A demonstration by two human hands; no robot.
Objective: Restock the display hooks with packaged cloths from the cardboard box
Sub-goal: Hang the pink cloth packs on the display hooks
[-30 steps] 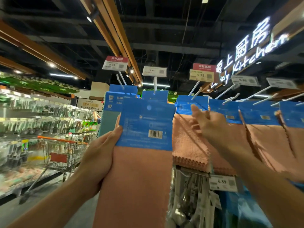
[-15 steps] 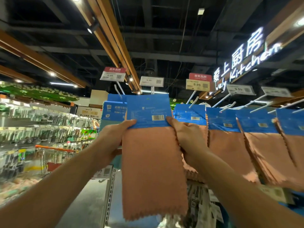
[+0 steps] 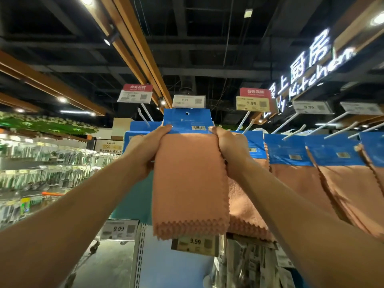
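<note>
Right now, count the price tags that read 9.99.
5. Up top: left tag, centre tag, right tag. Below the cloth: lower left tag, lower middle tag. The farthest right tag is unreadable.

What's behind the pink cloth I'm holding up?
Behind the blue-carded pink cloth pack: a teal hanging cloth at its left, more pink hanging cloths at its right. The hook itself is covered.

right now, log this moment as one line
step: hanging | left hand: grips pink packaged cloth | right hand: grips same cloth | card hole: just below 9.99 price tag | right: more pink cloths hung
</note>
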